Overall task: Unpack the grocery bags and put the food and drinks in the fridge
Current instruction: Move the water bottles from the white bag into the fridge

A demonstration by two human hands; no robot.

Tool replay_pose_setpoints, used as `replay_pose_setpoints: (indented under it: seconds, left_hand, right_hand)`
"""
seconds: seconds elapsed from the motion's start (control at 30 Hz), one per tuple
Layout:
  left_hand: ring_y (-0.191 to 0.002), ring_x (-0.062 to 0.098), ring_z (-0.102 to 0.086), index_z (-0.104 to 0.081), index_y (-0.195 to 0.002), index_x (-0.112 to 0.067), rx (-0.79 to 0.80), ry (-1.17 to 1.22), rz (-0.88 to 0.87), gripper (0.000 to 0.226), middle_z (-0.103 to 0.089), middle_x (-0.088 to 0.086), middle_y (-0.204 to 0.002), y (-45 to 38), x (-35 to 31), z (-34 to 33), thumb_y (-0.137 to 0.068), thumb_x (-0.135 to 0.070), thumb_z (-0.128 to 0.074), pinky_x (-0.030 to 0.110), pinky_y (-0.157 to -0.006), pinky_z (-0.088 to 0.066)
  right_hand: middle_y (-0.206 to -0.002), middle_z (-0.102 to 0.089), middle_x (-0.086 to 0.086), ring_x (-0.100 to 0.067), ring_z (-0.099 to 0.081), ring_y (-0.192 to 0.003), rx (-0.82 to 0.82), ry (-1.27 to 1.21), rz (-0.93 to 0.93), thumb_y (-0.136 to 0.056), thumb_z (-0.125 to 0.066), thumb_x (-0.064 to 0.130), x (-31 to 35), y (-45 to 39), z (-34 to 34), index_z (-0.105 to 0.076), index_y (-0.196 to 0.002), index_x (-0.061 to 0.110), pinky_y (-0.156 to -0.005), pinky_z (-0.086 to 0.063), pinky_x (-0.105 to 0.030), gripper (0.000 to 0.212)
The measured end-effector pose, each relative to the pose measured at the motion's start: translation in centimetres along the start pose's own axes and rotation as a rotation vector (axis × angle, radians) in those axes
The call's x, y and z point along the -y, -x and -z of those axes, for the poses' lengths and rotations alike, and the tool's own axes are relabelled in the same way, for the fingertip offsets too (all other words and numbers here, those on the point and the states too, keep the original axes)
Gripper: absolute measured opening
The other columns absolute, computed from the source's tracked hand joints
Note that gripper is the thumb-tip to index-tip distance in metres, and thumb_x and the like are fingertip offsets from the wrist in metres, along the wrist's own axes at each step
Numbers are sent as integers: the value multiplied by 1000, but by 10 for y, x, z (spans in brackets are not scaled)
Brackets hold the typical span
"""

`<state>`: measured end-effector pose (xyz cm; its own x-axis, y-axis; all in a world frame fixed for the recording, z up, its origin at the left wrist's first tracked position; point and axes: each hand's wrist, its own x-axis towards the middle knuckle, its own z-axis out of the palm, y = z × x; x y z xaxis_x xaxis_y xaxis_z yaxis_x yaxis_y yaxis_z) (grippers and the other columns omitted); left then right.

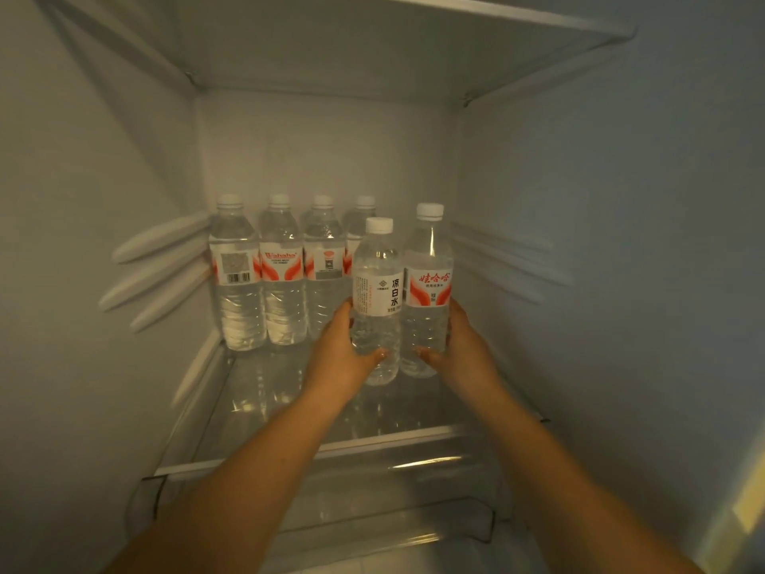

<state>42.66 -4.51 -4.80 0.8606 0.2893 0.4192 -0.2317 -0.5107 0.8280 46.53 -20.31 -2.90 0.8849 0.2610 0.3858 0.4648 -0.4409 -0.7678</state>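
Observation:
Inside the fridge, my left hand [337,358] grips a clear water bottle with a white label and white cap [377,283]. My right hand [465,345] grips a taller water bottle with a red-and-white label [428,279] right beside it. Both bottles stand upright, side by side, at the right of the glass shelf [265,408]; I cannot tell whether their bases touch it. Behind them, a row of several red-labelled water bottles [281,275] stands along the back wall.
The fridge's left wall [82,242] carries ribbed shelf rails, and the right wall [600,242] is close to my right hand. Another shelf [414,47] sits overhead. A clear drawer front [372,503] lies below the shelf edge.

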Motion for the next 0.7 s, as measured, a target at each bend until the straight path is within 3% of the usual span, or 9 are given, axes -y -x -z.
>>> replay_pose_setpoints:
  seconds: [0.13, 0.27, 0.37, 0.53, 0.7]
  left_hand:
    - [-123, 16, -48, -34, -140, -30, -36, 19, -12, 82, -50, -6, -135, -16, 6, -12, -73, -15, -78, 43, -100, -45]
    - [-121, 17, -51, -33, -140, -29, -79, -3, -5, 80, -52, -5, -134, -32, 11, -23, -74, -15, -77, 45, -98, -47]
    - [-120, 18, -51, -34, -140, -28, -86, -13, -13, 79, -52, -4, -133, -42, 17, -28, -74, -15, -77, 45, -99, -46]
    - [-119, 18, -52, -35, -138, -29, -94, -2, -23, 78, -53, -5, -131, -53, 23, -33, -74, -15, -77, 44, -99, -46]
    - [-118, 16, -52, -34, -138, -33, -108, -30, -32, 81, -52, -5, -130, -61, 33, -38, -72, -20, -78, 44, -97, -47]
  right_hand:
    - [-128, -55, -5, -23, -56, -112, 42, 39, -9, -85, -65, 15, -2, -24, 0, -42, -129, 19, -88, -45, -31, 50]
    - [-135, -51, -2, -23, -54, -119, 42, 36, -2, -82, -70, 20, -14, -46, -7, -37, -135, 24, -97, -46, -40, 63]
    - [-137, -50, 3, -20, -52, -121, 45, 47, 3, -80, -72, 25, -24, -62, -12, -33, -138, 29, -99, -45, -40, 71]
    - [-132, -52, 3, -18, -56, -115, 61, -3, 28, -81, -69, 30, -31, -88, -21, -38, -134, 29, -95, -48, -42, 61]
    - [-115, -57, 11, -8, -59, -98, 64, -85, 28, -85, -67, 31, -30, -99, -27, -40, -127, 34, -78, -45, -22, 50]
